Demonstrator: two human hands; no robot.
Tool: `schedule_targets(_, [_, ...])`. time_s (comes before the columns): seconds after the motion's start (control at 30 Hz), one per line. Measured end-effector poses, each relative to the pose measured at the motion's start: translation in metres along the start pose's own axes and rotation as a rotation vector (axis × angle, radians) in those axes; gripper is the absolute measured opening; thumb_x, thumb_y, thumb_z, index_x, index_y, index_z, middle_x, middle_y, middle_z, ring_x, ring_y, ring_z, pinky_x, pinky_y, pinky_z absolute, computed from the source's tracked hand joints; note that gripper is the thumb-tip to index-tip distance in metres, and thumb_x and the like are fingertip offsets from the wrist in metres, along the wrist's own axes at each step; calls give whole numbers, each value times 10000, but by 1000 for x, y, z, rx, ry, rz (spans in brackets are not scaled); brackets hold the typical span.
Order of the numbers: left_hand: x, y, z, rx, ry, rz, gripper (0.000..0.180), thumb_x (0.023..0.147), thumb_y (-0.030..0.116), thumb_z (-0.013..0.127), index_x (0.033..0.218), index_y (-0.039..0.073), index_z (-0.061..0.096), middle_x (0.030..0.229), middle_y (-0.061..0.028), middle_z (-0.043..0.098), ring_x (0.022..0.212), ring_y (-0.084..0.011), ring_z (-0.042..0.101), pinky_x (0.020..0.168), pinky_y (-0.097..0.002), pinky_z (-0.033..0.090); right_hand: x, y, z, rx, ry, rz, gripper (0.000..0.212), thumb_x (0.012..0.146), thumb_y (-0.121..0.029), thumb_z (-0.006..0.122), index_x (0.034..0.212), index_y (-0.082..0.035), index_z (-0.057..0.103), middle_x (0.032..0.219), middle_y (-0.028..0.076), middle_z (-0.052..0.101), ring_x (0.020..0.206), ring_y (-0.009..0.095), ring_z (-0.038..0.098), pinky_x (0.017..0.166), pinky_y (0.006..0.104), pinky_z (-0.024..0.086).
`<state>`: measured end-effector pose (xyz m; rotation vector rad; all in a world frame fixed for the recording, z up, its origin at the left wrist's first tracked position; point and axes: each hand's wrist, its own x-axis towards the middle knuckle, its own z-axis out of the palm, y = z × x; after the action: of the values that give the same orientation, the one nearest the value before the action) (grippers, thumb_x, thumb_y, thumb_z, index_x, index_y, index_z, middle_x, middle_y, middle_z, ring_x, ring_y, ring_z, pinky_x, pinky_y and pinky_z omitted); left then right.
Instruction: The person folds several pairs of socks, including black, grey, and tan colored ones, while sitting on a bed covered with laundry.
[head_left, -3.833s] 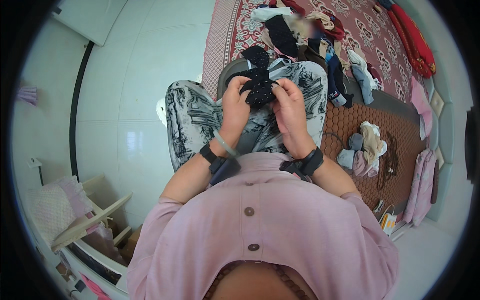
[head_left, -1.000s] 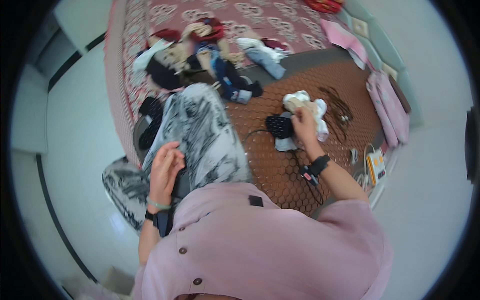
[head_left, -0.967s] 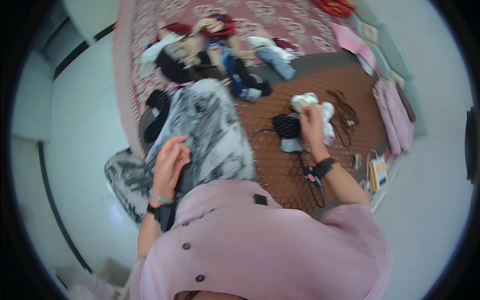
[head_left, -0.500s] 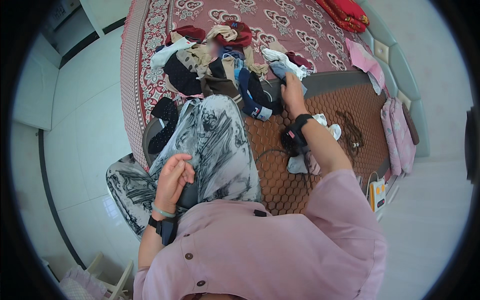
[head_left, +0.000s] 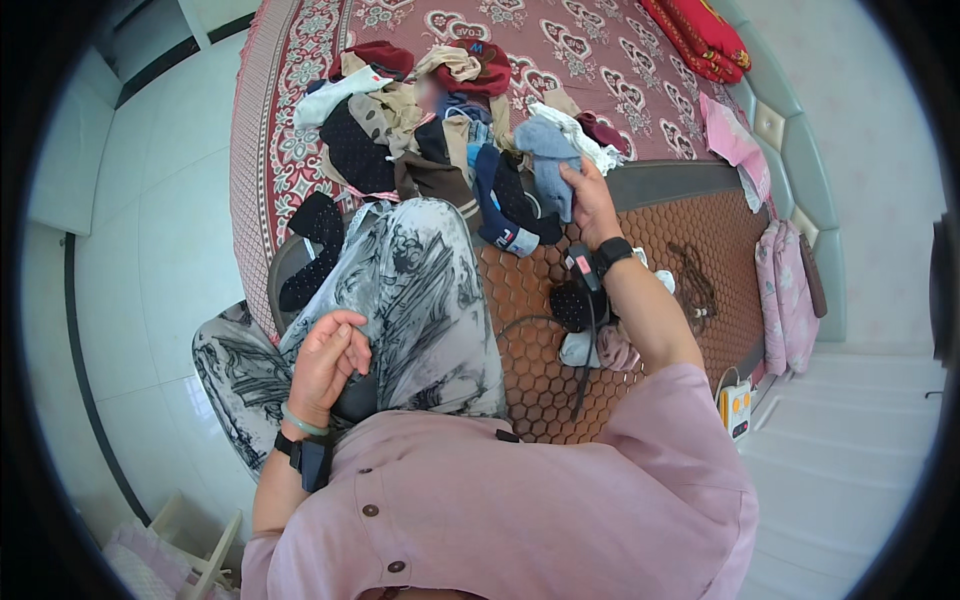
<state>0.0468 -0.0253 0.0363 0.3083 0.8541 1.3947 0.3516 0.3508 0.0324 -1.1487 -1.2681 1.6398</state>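
My right hand (head_left: 594, 205) is closed on the lower end of a fuzzy blue-grey sock (head_left: 547, 160), lifted at the right side of a clothes pile. The sock's upper end flops over to the left. Above my lap, my left hand (head_left: 328, 362) is held with its fingers loosely bent and holds nothing. Beside the lifted sock lie a navy sock (head_left: 492, 195) with a light blue tip and a white cloth piece (head_left: 590, 140). The heap also has a black dotted piece (head_left: 355, 150), a brown piece (head_left: 435, 178) and a white sock (head_left: 340, 95).
A brown honeycomb-patterned mat (head_left: 535, 370) covers the near bed, over a red patterned bedspread (head_left: 560, 40). On the mat, rolled socks (head_left: 612, 348) and a cord (head_left: 695, 280) lie right of my knee. A black dotted sock (head_left: 315, 245) lies at the left. Folded pink bedding (head_left: 785, 290) borders the headboard.
My right hand has raised the blue-grey sock from the pile's right side and drawn it nearer, so more of it shows. My left hand stays over my lap.
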Motion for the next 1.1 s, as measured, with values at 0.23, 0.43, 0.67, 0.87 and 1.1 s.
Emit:
schedule_targets(0.23, [-1,0,3,37,-18,20,214,1024,152,471,1160,1,541,817,-86,638,648,-140,587,617,-238,466,-88,-45,79,265,-205,129,332,1014,-183,516,1311,-35,526,1162,61,653,1004,157,659,859,310,544])
schedule_targets(0.43, [-4,-2,2,67,-38,50,225,1025,174,490,1173,12,540,807,-65,627,648,-113,572,599,-220,451,-146,-35,125,438,-208,314,271,1008,-174,518,1225,-29,590,1028,65,669,849,145,645,735,264,550])
schedule_targets(0.67, [-12,-2,-10,-20,-142,118,321,1027,262,503,1239,21,523,974,-64,648,837,-123,628,734,-245,516,-224,-32,210,344,-409,223,343,1006,-130,516,1330,-20,493,1163,70,638,1005,146,638,837,280,534])
schedule_targets(0.87, [-35,16,13,-98,-137,222,442,991,300,577,1314,14,484,1201,-71,593,1086,-135,588,939,-301,486,-243,0,232,179,-513,121,409,940,-7,558,1342,-7,482,1229,80,615,1106,131,587,959,264,457])
schedule_targets(1.1, [-27,11,7,125,-68,266,428,893,83,670,1279,-9,510,1178,-42,591,1071,-105,566,957,-269,454,-239,6,239,138,-518,51,351,927,-104,636,1255,-8,554,1159,64,637,1030,116,601,917,264,469])
